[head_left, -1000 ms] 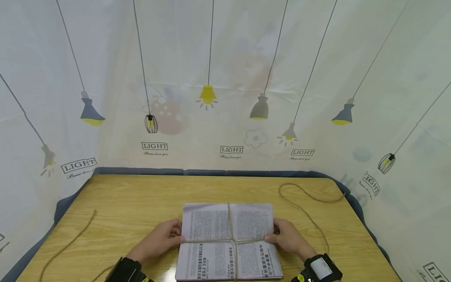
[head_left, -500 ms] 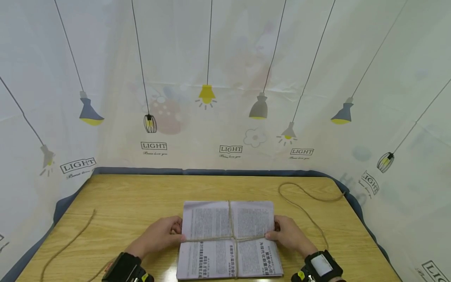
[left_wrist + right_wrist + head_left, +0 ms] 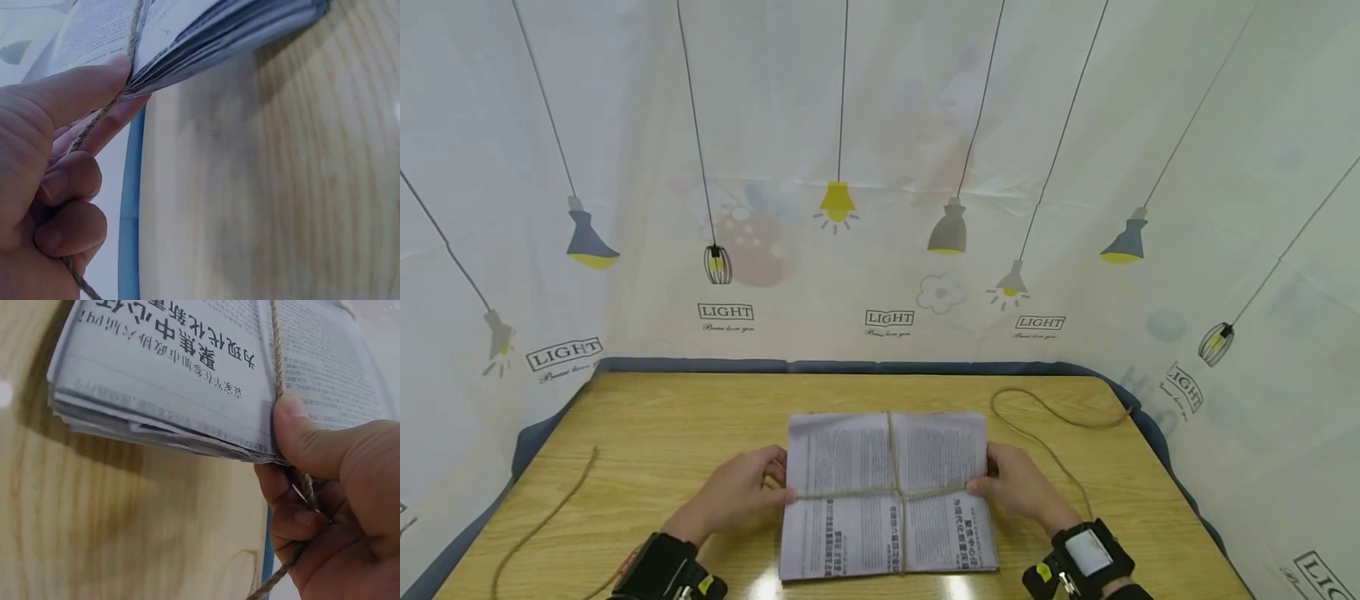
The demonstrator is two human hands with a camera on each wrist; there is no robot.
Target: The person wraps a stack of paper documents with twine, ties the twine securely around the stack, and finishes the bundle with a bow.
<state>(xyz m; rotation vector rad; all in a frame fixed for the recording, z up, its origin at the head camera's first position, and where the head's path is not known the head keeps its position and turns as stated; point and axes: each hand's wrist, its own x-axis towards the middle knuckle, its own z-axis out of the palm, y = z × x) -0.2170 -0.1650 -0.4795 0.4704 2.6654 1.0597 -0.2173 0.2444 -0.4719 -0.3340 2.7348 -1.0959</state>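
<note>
A folded stack of newspapers (image 3: 850,450) spans the space between my two hands, its front edge tilted a little over the table. Brown twine (image 3: 891,454) crosses its top both ways. At the left edge my left hand (image 3: 741,492) pinches the stack, thumb on top by the twine; in the left wrist view the twine (image 3: 94,125) also passes through the curled fingers. My right hand (image 3: 1018,492) grips the opposite edge likewise, thumb pressing beside the twine (image 3: 278,356) and fingers beneath. Shadow shows under the newspapers in both wrist views.
Loose twine trails over the wooden table (image 3: 700,408) on both sides: one length (image 3: 550,521) at the left, and a looped one (image 3: 1037,442) at the right reaching the far corner. A printed curtain (image 3: 820,275) hangs behind the table.
Both hands have raised the newspaper stack and shifted it slightly away from me; its front edge now sits higher in the head view. The grips look the same.
</note>
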